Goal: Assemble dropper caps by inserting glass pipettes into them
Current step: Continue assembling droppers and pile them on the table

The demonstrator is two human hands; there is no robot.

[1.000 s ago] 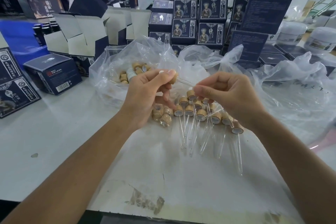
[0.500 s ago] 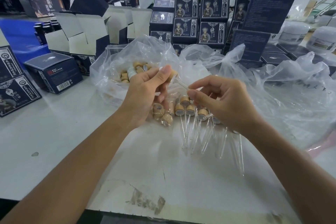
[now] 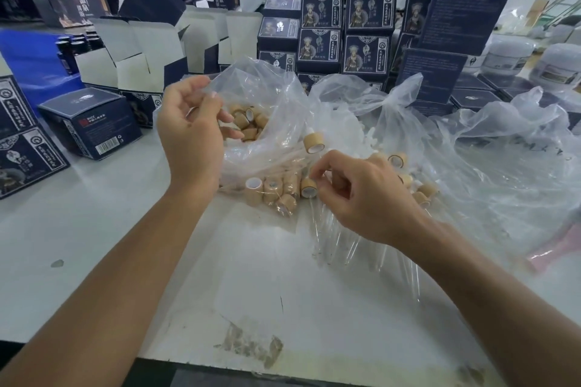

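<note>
Parting since half a second ago, the hands no longer meet over the middle of the table: the left hand has swung back and left to the mouth of the bag, and the right hand has dropped down to the row of finished droppers. The cap and pipette they shared before are now a dropper showing just above the right hand, its cap tan with a white rim; whether anything holds it I cannot tell. The left hand is loosely curled, fingers half bent at the bag's opening, touching the plastic near the loose caps inside; it grips no cap that I can see. The right hand is curled, thumb and forefinger pinching the cap at the left end of the row. More caps lie in the bag's near fold, just left of that hand. Dark boxes stand along the table's left and far edges
</note>
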